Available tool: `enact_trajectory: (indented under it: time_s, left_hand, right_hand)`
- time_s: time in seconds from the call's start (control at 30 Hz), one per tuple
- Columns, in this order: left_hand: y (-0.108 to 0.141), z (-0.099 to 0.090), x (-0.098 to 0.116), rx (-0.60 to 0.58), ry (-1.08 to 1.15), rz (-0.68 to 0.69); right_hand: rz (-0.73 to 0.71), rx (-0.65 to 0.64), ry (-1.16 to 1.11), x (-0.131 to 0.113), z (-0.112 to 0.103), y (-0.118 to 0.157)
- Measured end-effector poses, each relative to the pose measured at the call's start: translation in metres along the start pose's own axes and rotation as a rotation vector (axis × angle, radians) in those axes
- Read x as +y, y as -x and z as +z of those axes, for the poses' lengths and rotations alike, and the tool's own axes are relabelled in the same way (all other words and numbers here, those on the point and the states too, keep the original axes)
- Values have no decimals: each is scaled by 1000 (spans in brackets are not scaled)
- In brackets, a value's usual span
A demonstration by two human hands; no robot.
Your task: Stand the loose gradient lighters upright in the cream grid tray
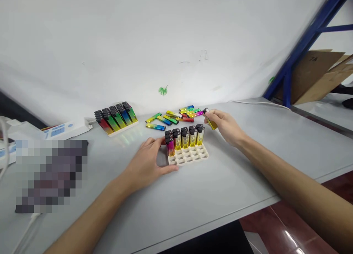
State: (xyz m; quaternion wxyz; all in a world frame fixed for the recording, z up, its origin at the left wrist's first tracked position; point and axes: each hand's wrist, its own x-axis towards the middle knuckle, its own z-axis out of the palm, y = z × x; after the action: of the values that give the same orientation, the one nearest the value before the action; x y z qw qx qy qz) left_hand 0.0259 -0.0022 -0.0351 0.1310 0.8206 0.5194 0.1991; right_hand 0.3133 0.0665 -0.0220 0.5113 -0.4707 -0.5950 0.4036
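My right hand (224, 125) holds a yellow lighter (211, 123) with a black top, a little above the table and to the right of a white slotted tray (202, 155). Around the tray's left end curves my left hand (149, 156), its thumb along the front edge and its fingers at the back left corner. Upright lighters (185, 139) with black tops fill the tray's back rows, and a pink one (170, 146) stands further forward at the left. Holes at the front show bare. Behind the tray lies a loose pile of shiny coloured lighters (171, 119).
A second tray (123, 130), full of tilted lighters, stands at the back left against the wall. Further left are a white power strip (64, 128) and a blurred-out dark item (55, 176) with a cable. Cardboard boxes (317, 73) lean behind a blue metal frame (288, 81) at right.
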Motion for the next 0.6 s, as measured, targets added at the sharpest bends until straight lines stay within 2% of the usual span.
enact_trajectory:
  time_s: [0.13, 0.23, 0.4, 0.6]
  left_hand:
    - [-1, 1, -2, -3, -25, 14]
    - [-1, 1, -1, -13, -32, 13]
    - [-1, 1, 1, -4, -21, 16]
    - [-1, 0, 4, -6, -31, 23]
  right_hand:
    - [-143, 17, -17, -15, -9, 4]
    - [-271, 25, -50, -26, -8, 11]
    - [-410, -19, -32, -36, 11, 31]
    - [-521, -86, 168, -30, 37, 50]
